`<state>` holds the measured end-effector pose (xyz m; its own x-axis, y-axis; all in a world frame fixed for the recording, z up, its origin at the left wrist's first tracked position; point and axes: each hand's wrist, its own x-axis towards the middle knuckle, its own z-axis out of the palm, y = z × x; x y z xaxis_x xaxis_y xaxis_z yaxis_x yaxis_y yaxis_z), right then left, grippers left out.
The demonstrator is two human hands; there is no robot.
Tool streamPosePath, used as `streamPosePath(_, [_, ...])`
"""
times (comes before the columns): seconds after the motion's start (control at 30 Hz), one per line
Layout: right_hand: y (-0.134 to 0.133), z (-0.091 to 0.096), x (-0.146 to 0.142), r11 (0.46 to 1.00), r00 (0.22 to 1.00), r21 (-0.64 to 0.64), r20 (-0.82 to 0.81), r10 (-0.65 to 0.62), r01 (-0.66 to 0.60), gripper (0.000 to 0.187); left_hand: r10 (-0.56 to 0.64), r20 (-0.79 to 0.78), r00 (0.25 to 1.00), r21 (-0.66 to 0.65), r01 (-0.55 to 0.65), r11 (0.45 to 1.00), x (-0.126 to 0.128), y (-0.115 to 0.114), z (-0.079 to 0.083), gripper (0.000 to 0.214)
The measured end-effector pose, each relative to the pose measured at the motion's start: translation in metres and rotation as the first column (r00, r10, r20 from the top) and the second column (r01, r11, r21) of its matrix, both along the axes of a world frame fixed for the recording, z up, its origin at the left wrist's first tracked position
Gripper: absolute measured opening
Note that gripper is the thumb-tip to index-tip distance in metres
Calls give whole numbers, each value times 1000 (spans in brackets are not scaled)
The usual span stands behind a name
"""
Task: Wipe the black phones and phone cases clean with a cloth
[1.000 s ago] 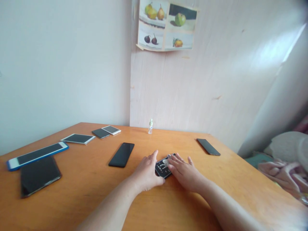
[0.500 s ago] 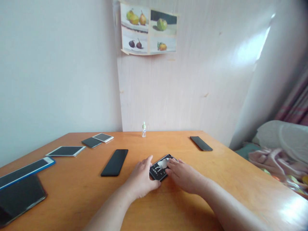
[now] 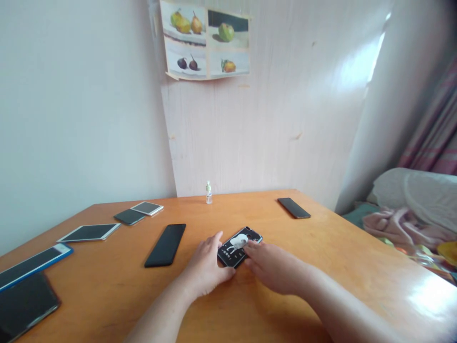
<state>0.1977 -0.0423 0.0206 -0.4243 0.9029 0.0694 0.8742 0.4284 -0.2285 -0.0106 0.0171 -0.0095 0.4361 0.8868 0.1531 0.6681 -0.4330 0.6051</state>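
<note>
Black phone (image 3: 233, 251), well off tabletop (image 3: 246, 209) back edge: right hand (image 3: 274, 267) slid lower, uncovering more; grip unclear. Left hand (image 3: 206, 266) spread alongside.

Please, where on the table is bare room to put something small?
Between the small bottle and the far-right phone, and between the right hand and the table's right edge. The left side is crowded with devices lying close together.

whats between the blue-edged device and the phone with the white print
In the head view, the plain black phone lies between the blue-edged device and the phone with the white print; the left hand comes after it.
</note>
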Motion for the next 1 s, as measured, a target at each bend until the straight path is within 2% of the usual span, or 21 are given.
streamPosePath(0.07, [-14,4,-12,993,992,-31,-56,115,-117,39,-1,13,1000,0,1,1000,0,-1,0,92])
streamPosePath(0.13, [-19,5,-15,987,986,-47,-80,150,-154,39,3,22,1000,1,-3,1000,0,-1,0,91])
streamPosePath(0.3, [7,-2,7,997,995,27,66,-72,70,38,0,-17,1000,-6,0,1000,-2,0,-2,91])
streamPosePath(0.37, [13,-4,10,996,992,54,96,-81,76,38,-5,-24,1000,-1,5,1000,-3,2,-3,91])
streamPosePath(0.47, [5,-1,-3,995,996,40,-6,94,-94,38,-27,-21,999,24,28,999,-4,3,-6,90])
streamPosePath(0.53, [-3,1,-13,975,969,32,-108,221,-219,38,-49,-19,999,35,49,998,-4,3,-7,88])
streamPosePath(0.6, [-4,0,-16,963,950,29,-159,270,-268,39,-56,-16,998,32,57,998,-4,1,-6,86])
streamPosePath(0.67, [3,-3,-9,975,966,38,-133,223,-219,38,-47,-10,999,23,47,999,-3,0,-3,86])
streamPosePath(0.77, [21,-11,9,997,999,74,-26,39,-37,39,-30,-17,999,26,30,999,-1,-3,1,84])
streamPosePath(0.83, [27,-15,14,996,1000,89,14,-14,12,40,-26,-30,999,33,27,999,0,-3,0,84])
streamPosePath(1.0, [13,-15,-10,970,962,63,-122,243,-237,43,-38,-49,998,53,40,998,-1,0,-6,86])
